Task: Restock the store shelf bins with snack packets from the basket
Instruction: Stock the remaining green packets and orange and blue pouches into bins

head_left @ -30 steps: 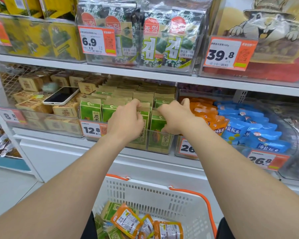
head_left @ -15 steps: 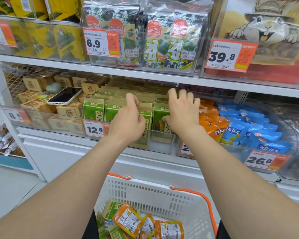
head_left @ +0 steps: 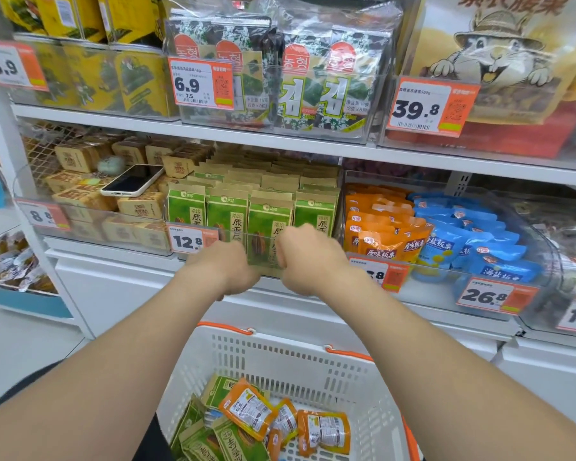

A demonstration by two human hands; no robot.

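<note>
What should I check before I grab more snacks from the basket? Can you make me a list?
1. Snacks in the basket: ok, green packets and orange packets lie inside.
2. Front row of green shelf packets upright: ok.
3. Both hands free: cannot tell, left hand and right hand are curled and blurred at the bin's front.
4. Room beside the orange shelf packets: cannot tell.
5. Is the phone out of the way: not ok, it lies on the tan packets.
</note>
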